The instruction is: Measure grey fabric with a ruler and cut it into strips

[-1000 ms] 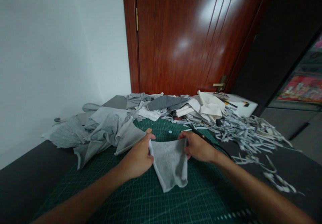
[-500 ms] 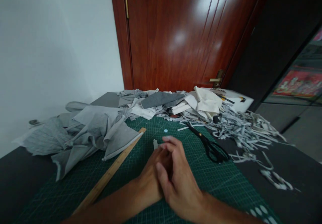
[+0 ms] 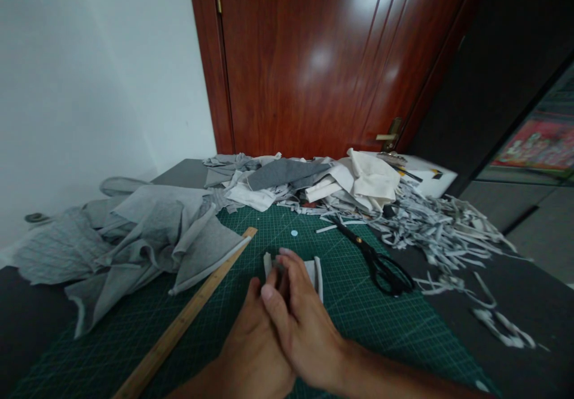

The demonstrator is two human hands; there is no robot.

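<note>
Cloth [image 3: 313, 273] lies on the green mat [image 3: 381, 327], partly covered where your right hand [image 3: 311, 330] overlaps your left hand [image 3: 258, 345], seemingly to keep it flat, though any grip is hidden, with scissors [image 3: 366, 252] and ruler [image 3: 187, 318] either side, likely for easy reach.

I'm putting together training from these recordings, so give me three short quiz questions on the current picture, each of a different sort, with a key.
1. Multiple choice. Which tool lies on the green mat, to the right of the right hand?
A) a stapler
B) black scissors
C) a hammer
2. True or false: the wooden ruler lies to the left of the left hand.
3. Open question: what shows beyond the fingers, partly hidden by the hands?

Key: 1. B. 2. True. 3. A light grey cloth piece.
</note>
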